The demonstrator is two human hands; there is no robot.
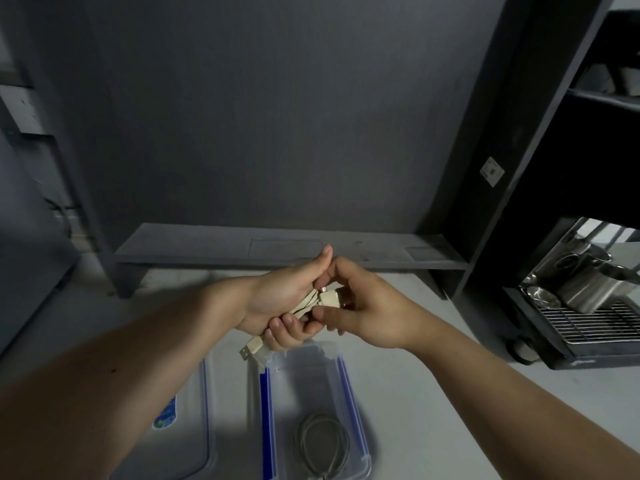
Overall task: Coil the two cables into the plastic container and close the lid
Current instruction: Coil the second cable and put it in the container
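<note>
1. Holding a bundled cream cable (313, 303) above the open plastic container (311, 403), the left hand (280, 299) is curled shut around the coils, thumb up.
2. The right hand (360, 306) pinches a barrel-shaped connector (334, 298) at the bundle's far end, fingers closed on it.
3. Long axis: the bundle runs diagonally from the flat plug (252, 349), which juts out below the left hand toward the wearer's left, up to the connector at the right fingertips.
4. A grey cable (322, 441) already lies coiled in the container; the lid (194, 410) rests just beside it, under the left forearm.
5. Risk: loosening the left grip likely lets the coils spring open and spill over the rim.
6. Risk: a protruding plug could foul the lid's seal.
</note>
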